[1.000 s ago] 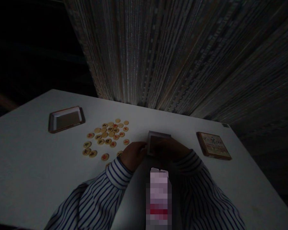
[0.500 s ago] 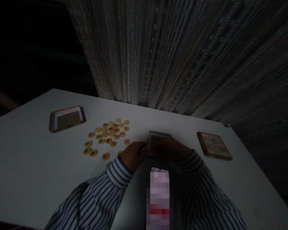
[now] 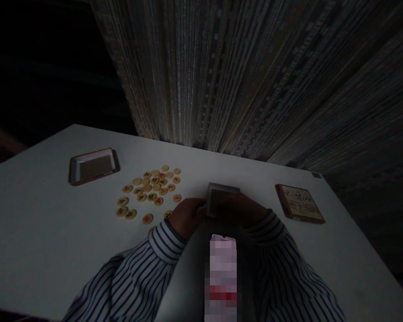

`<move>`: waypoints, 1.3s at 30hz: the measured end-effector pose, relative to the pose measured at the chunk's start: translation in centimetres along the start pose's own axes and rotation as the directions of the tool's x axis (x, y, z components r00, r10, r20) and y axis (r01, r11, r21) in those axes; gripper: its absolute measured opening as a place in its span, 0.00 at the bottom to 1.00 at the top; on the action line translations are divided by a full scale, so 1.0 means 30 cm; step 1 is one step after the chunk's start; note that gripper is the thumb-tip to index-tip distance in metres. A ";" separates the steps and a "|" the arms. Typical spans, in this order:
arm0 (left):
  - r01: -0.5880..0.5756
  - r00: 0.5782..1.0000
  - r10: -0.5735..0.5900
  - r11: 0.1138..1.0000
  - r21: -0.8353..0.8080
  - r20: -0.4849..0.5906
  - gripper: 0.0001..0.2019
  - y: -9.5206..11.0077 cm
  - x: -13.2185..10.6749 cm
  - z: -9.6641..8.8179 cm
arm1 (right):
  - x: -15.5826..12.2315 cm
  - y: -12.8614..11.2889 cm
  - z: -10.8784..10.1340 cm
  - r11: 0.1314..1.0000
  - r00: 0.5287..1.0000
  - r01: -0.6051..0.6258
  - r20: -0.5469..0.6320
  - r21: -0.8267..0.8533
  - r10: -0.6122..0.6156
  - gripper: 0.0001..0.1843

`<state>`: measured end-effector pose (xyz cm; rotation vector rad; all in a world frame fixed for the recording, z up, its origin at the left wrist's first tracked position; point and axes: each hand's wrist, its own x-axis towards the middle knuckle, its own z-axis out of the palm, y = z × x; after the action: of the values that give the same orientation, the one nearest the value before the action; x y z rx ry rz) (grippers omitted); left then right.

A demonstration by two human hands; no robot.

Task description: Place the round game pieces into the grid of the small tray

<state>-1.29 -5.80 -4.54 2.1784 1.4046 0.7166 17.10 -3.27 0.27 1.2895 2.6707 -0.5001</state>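
A small open box [image 3: 221,185] with a pale rim and dark inside lies on the table in front of me. My left hand [image 3: 188,217] is closed on the box's left edge, thumb and fingers at its near corner. Over the right part of the box lies my right hand [image 3: 243,209]; its fingers reach across the inside and are lost in shadow. Round wooden Chinese chess pieces [image 3: 157,187], with red or black characters or plain faces, are scattered left of my left hand. One piece [image 3: 168,214] is partly covered by that hand.
An open tray-like box half [image 3: 74,172] lies at the far left of the white table [image 3: 53,232]. On the right is a flat box with a printed cover [image 3: 300,203]. A blurred-out phone-shaped object [image 3: 223,268] sits between my forearms. A striped curtain-like surface [image 3: 201,80] stands behind.
Almost nothing differs. Both hands stay at the small box, and the chess pieces lie where they were.
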 end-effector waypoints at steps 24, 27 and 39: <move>-0.010 0.998 0.008 0.999 -0.034 -0.066 0.14 -0.001 -0.004 -0.005 | -0.042 0.025 -0.062 0.994 0.991 -0.086 -0.104 -0.063 0.079 0.09; -0.008 0.995 0.002 0.998 -0.062 -0.104 0.13 -0.002 -0.002 -0.010 | -0.048 0.022 -0.071 0.987 0.983 -0.137 -0.138 -0.089 0.124 0.11; 0.001 0.972 -0.029 0.993 -0.120 -0.233 0.08 0.004 -0.004 -0.031 | -0.076 -0.008 -0.092 0.978 0.963 -0.174 -0.227 -0.114 0.145 0.12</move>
<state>-1.84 -5.87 -3.78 2.0407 1.4488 1.0543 18.39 -4.11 3.50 1.5845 2.6822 -0.1640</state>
